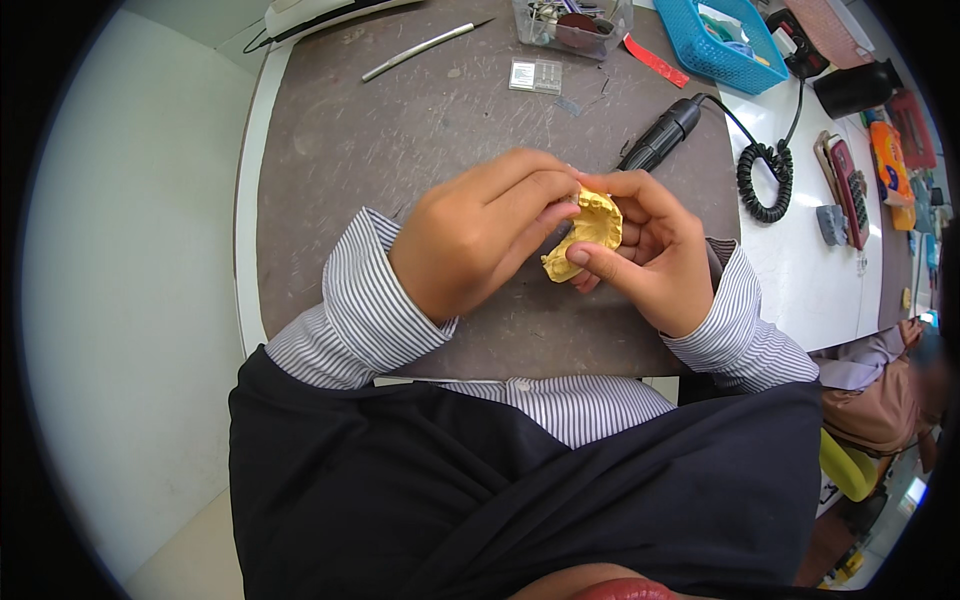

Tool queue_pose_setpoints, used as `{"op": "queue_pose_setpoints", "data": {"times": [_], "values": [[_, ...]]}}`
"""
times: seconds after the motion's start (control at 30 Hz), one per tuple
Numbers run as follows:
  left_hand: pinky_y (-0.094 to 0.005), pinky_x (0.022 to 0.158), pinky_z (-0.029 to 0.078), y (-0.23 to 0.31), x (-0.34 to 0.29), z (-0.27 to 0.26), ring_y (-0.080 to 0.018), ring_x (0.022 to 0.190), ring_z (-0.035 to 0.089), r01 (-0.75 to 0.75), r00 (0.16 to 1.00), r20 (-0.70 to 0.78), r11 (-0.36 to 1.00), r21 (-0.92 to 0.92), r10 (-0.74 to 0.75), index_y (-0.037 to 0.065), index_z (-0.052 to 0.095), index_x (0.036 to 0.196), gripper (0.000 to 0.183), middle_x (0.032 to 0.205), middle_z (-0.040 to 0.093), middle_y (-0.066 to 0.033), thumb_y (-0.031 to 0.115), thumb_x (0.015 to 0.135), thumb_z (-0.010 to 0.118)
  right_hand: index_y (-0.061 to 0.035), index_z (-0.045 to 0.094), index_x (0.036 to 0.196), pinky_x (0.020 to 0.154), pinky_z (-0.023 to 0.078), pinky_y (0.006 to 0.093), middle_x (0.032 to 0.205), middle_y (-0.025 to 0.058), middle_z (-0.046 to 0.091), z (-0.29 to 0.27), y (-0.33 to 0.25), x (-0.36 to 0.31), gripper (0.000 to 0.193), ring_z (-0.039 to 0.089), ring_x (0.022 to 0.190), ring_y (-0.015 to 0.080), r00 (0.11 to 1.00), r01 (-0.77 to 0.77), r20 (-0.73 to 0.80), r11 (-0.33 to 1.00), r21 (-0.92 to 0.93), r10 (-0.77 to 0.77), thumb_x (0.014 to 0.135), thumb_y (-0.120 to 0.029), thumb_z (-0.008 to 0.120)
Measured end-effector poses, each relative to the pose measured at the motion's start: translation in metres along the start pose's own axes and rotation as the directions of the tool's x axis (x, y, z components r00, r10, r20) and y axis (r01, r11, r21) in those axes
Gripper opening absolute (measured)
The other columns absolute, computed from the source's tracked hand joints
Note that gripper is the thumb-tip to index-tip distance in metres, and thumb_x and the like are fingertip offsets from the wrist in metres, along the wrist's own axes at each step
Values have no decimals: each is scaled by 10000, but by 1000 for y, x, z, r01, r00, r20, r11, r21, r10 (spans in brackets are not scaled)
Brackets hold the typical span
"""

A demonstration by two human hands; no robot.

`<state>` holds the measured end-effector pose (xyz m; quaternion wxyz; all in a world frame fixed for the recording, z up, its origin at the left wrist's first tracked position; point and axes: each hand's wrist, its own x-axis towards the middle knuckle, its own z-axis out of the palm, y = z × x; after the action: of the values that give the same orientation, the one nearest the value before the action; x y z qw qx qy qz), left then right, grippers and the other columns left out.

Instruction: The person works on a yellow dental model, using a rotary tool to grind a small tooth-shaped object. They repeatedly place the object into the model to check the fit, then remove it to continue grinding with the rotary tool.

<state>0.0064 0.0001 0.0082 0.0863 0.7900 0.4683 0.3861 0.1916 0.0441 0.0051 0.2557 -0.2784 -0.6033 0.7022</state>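
Note:
A yellow dental cast [597, 222] is held up over the brown work mat, its horseshoe-shaped row of teeth facing up. My right hand [655, 250] grips it from the right, with the thumb along the lower edge and the fingers behind. My left hand [480, 225] comes from the left, its fingers bent and drawn together, their tips pressed to the cast's upper left teeth. Whether something small sits between those fingertips is hidden. Just beyond my right hand lies a black handpiece [662, 135] with a coiled cord [765, 180].
A slim pointed carving tool [425, 52] lies at the far left of the mat [330, 180]. Farther back are a small clear case [535, 76], a clear box of burs and discs [575, 25], a red strip [655, 62] and a blue basket [720, 45]. Another person [870, 385] sits at right.

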Motion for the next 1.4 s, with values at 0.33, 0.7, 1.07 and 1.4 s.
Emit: {"op": "queue_pose_setpoints", "data": {"times": [0.33,0.7,1.07,1.4], "values": [[-288,725,511,0,2,2,-235,865,615,-10,1000,-15,1000,2,10,12,591,930,186,964,603,-113,27,752,644,44,434,1115,638,535,212,927,135,600,-1,-2,-2,416,624,809,138,999,12,-45,1000,9,-12,783,-57,662],[-276,773,485,-5,0,-2,-193,902,589,154,987,6,934,-323,-161,2,570,970,164,1000,575,-118,38,813,603,40,434,1115,632,539,221,955,134,598,-3,-3,-2,413,626,822,149,997,-7,-77,999,41,10,783,-55,661],[-216,704,437,-9,-2,0,-116,899,542,194,946,31,488,-851,-323,29,561,1031,198,1030,563,-75,102,849,588,28,440,1142,664,528,230,980,124,599,-3,-6,1,413,616,858,150,995,-24,-93,999,43,28,792,-48,646],[-168,628,378,-3,-3,-14,-31,701,437,159,912,59,215,-964,-406,28,534,1095,244,941,571,-32,154,887,538,-60,583,1077,588,421,308,783,92,506,-14,-3,37,253,540,647,189,936,291,19,740,-606,-352,832,-122,564]]}}
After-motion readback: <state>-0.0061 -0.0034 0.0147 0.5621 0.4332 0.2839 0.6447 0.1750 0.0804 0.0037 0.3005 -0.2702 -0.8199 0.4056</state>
